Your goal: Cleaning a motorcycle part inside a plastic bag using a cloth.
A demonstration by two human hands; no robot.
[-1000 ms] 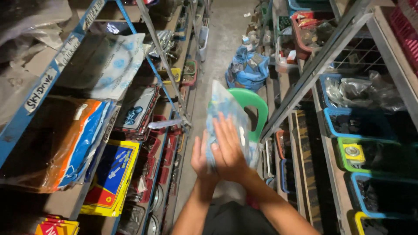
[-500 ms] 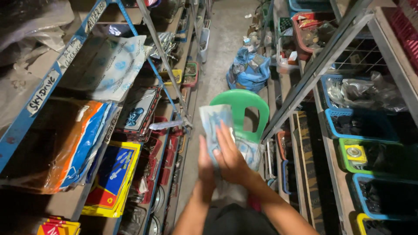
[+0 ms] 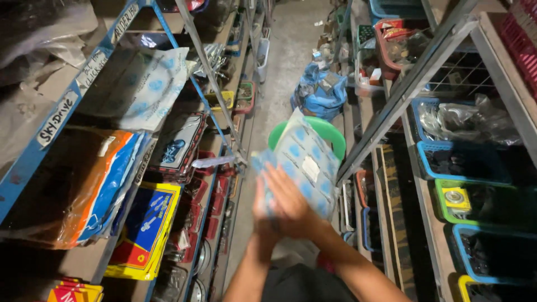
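Both my hands hold a flat clear plastic packet with blue round prints (image 3: 305, 162) in front of me, above the narrow aisle. My right hand (image 3: 288, 204) lies across the packet's lower front, fingers spread over it. My left hand (image 3: 262, 215) grips the packet's lower left edge from behind and is partly hidden and blurred. The packet tilts up and to the right, covering part of a green plastic chair back (image 3: 330, 131).
Metal shelving on the left (image 3: 61, 109) holds wrapped packets in orange, blue and yellow. A slanted shelf post (image 3: 210, 84) stands close by on the left. Right-hand shelves (image 3: 414, 84) carry blue, green and red baskets of parts. A blue bag (image 3: 321, 92) sits on the floor further down the aisle.
The packet has swung from upright and narrow to a broader tilt toward the right. My hands have shifted slightly lower on it. The view has tipped a little.
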